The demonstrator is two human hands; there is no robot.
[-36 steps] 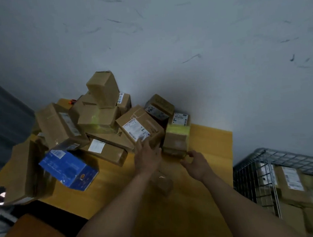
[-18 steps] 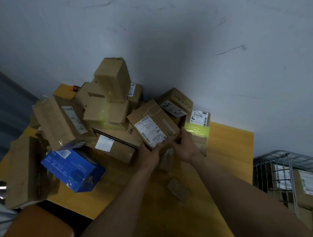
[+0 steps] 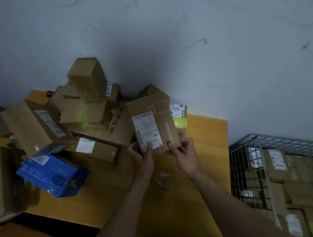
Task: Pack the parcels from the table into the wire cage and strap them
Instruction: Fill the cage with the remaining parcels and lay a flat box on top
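Head view showed me a job well short of done. The wire cage point(image 3: 276, 143), standing past the worktop's point(image 3: 204, 129) right edge, already held several stacked parcels point(image 3: 277, 165). A heap of boxes point(image 3: 88, 112) was piled toward the far left corner, with a blue box point(image 3: 52, 175) near the left edge, and I saw no strap anywhere. I judged that most of the packing and all of the strapping was left.

The brown labelled box point(image 3: 152, 122) being handled was tilted up near the far edge, beside the heap. The left hand point(image 3: 144, 161) gripped its lower left corner, thumb pressed on the label and fingers point(image 3: 133, 149) curled behind. The right hand point(image 3: 187, 157) pinched the lower right corner, fingers bent round the edge.
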